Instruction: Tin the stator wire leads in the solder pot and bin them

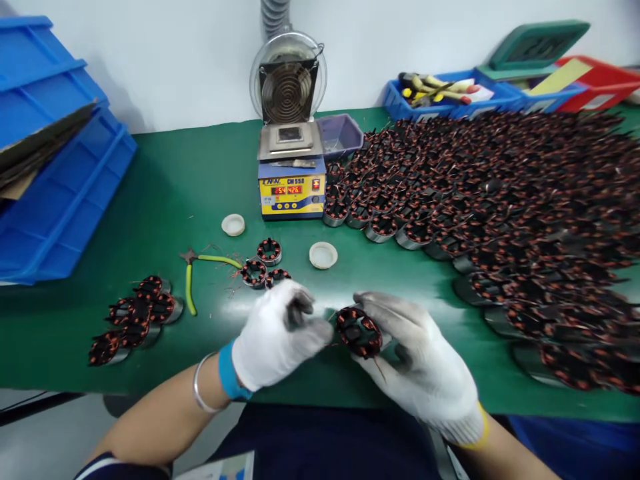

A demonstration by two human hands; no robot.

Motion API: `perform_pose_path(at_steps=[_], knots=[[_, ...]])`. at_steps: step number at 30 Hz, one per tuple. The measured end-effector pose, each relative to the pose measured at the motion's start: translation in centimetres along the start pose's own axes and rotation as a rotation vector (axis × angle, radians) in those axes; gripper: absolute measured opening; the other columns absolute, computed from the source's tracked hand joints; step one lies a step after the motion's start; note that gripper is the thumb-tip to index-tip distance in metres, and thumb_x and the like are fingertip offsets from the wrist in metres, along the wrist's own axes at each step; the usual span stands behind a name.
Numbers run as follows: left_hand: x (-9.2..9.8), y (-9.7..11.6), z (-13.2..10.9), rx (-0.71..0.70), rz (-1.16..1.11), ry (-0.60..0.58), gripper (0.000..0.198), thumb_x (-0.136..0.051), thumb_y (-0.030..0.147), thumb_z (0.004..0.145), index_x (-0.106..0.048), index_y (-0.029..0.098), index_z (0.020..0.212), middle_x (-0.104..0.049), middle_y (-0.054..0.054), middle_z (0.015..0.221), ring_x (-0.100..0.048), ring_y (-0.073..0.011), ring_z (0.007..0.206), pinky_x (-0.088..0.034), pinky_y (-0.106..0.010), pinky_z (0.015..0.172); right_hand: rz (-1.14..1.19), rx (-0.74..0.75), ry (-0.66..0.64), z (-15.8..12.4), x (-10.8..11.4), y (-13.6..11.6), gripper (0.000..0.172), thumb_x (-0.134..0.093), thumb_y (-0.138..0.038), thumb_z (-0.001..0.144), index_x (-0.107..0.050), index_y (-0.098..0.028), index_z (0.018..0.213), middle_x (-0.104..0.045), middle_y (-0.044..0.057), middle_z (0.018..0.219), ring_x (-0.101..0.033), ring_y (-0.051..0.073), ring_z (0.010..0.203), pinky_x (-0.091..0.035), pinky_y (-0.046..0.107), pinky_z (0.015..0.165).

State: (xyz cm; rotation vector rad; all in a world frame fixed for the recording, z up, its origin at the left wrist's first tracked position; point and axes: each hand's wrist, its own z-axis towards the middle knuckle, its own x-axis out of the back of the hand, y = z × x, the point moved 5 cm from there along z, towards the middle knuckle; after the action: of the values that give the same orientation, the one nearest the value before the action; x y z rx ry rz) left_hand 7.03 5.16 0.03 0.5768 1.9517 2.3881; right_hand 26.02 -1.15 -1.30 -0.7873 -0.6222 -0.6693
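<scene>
The right hand (420, 360), in a white knit glove, is closed around a wound stator (359, 331) and holds it just above the near edge of the desk (175, 180). The left hand (277, 340), gloved too, has its fingers curled and pinched in at the stator's left side. Whether they grip a wire end there, I cannot tell.

By the look of it, little is done and much is left. A small cluster of stators (135, 317) lies set apart at the left, and three more (263, 263) sit beside the green-handled side cutters (200, 267), with wire snippets around them. At the right a huge heap of stators (500, 213) covers most of the desk — far more than the small groups together. That the left cluster is the finished lot is only my reading.

As for containers:
- The shallow purple tray (340, 133) next to the solder pot (291, 180) looks bare inside, as far as I can see.
- The blue bin (440, 90) at the back holds screwdrivers with yellow handles.
- Beyond it are a red bin (600, 80) with a yellowish sheet on it and a green lid (537, 47) leaning up — what lies inside is hidden.
- The big blue crates (55, 167) stacked at the left carry a piece of cardboard between them.
- Two white caps (233, 225) lie loose on the desk.
</scene>
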Motion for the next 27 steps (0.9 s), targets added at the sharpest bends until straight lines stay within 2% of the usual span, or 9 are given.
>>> perform_pose_path(at_steps=[2,3,8,10,11,14,17,22,27], knots=[[-0.9,0.0,-0.2,-0.155,0.117,-0.078,0.024,-0.066,0.028,0.088,-0.056,0.019,0.069,-0.055,0.003,0.061,-0.052,-0.0110,0.056,-0.042,-0.023,0.055,0.008,0.022,-0.007,0.1,0.0,-0.4,0.054,-0.062,-0.014,0.085,-0.051,-0.021,0.138,-0.066,0.013,0.125,-0.067,0.024,0.116,-0.062,0.036,0.092],[-1.1,0.0,-0.4,-0.208,0.123,-0.062,0.025,-0.063,0.024,0.090,-0.055,0.019,0.067,-0.053,0.003,0.059,-0.051,-0.0104,0.055,-0.042,-0.022,0.055,0.013,0.026,-0.006,0.1,0.0,-0.5,0.054,-0.062,-0.014,0.085,-0.051,-0.021,0.137,-0.066,0.013,0.124,-0.067,0.024,0.115,-0.062,0.036,0.092],[0.8,-0.2,-1.2,-0.296,-0.289,0.285,0.025,-0.052,0.023,0.101,-0.053,0.020,0.076,-0.056,0.004,0.065,-0.051,-0.0085,0.049,-0.041,-0.020,0.046,-0.015,-0.035,0.067,0.9,0.6,0.5,0.050,-0.067,-0.023,0.085,-0.053,-0.023,0.133,-0.067,0.011,0.120,-0.069,0.025,0.110,-0.062,0.041,0.091],[0.7,-0.7,-1.3,-0.244,-0.321,0.299,0.028,-0.051,0.025,0.102,-0.053,0.020,0.074,-0.054,0.004,0.062,-0.051,-0.0086,0.047,-0.042,-0.020,0.046,-0.080,-0.059,0.080,1.8,0.7,1.7,0.047,-0.066,-0.026,0.085,-0.054,-0.021,0.131,-0.067,0.012,0.119,-0.069,0.026,0.110,-0.062,0.044,0.092],[0.1,-0.9,-1.3,-0.224,-0.273,0.243,0.029,-0.052,0.026,0.101,-0.053,0.020,0.073,-0.054,0.004,0.061,-0.051,-0.0089,0.048,-0.042,-0.021,0.048,-0.121,-0.069,0.071,2.4,0.6,2.4,0.046,-0.065,-0.027,0.085,-0.055,-0.020,0.129,-0.067,0.012,0.120,-0.068,0.027,0.111,-0.062,0.045,0.093],[-2.6,-1.7,-1.3,-0.238,-0.016,-0.065,0.028,-0.058,0.029,0.096,-0.055,0.019,0.070,-0.055,0.003,0.060,-0.051,-0.0102,0.051,-0.041,-0.023,0.051,-0.225,-0.138,0.005,4.7,0.0,4.8,0.046,-0.062,-0.026,0.083,-0.056,-0.019,0.128,-0.064,0.014,0.129,-0.065,0.028,0.121,-0.058,0.045,0.101],[-4.9,-2.8,-1.4,-0.282,0.216,-0.280,0.031,-0.064,0.034,0.091,-0.056,0.018,0.066,-0.058,0.001,0.059,-0.052,-0.0116,0.052,-0.037,-0.025,0.050,-0.305,-0.213,-0.144,6.6,-1.0,6.5,0.047,-0.059,-0.025,0.084,-0.057,-0.019,0.130,-0.063,0.013,0.135,-0.062,0.028,0.124,-0.054,0.044,0.105],[-6.1,-4.0,-1.4,-0.284,0.390,-0.381,0.030,-0.066,0.041,0.091,-0.063,0.019,0.071,-0.065,0.000,0.064,-0.060,-0.0141,0.058,-0.041,-0.026,0.055,-0.486,-0.230,-0.446,7.8,-2.2,6.7,0.047,-0.057,-0.029,0.088,-0.058,-0.021,0.134,-0.064,0.009,0.132,-0.065,0.027,0.113,-0.054,0.038,0.090],[-6.1,-4.1,-1.4,-0.275,0.408,-0.407,0.029,-0.065,0.042,0.091,-0.066,0.019,0.074,-0.069,-0.001,0.068,-0.063,-0.0151,0.062,-0.045,-0.026,0.058,-0.660,-0.164,-0.600,9.0,-2.3,5.7,0.049,-0.055,-0.040,0.092,-0.056,-0.025,0.138,-0.065,0.007,0.129,-0.066,0.025,0.098,-0.042,0.031,0.062]])
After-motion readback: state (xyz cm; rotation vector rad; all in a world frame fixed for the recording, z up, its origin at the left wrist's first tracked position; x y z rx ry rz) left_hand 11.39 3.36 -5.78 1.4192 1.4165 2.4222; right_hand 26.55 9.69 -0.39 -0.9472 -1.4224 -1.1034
